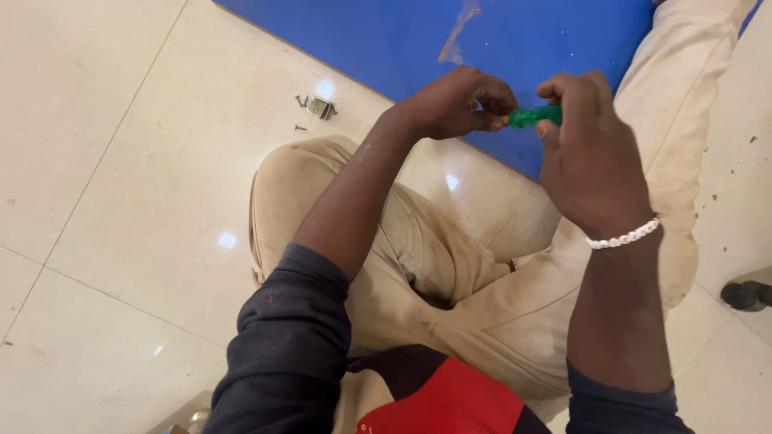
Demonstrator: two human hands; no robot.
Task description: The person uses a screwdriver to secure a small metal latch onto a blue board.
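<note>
My right hand (591, 157) grips a small green-handled tool (535, 116), most likely a screwdriver, whose handle pokes out to the left of my fingers. My left hand (454, 103) pinches the tool's end at its yellowish tip with thumb and fingers. Both hands are held up over the edge of a blue board (402, 40) that lies on the floor. The tool's shaft is hidden by my fingers. A white bead bracelet (623, 237) circles my right wrist.
I sit on a pale tiled floor (104, 201) with my legs in beige trousers (434, 257) folded. A small metal hinge-like fitting (320, 107) and a few loose screws lie by the board's edge. A dark object (744, 296) sits at the right edge.
</note>
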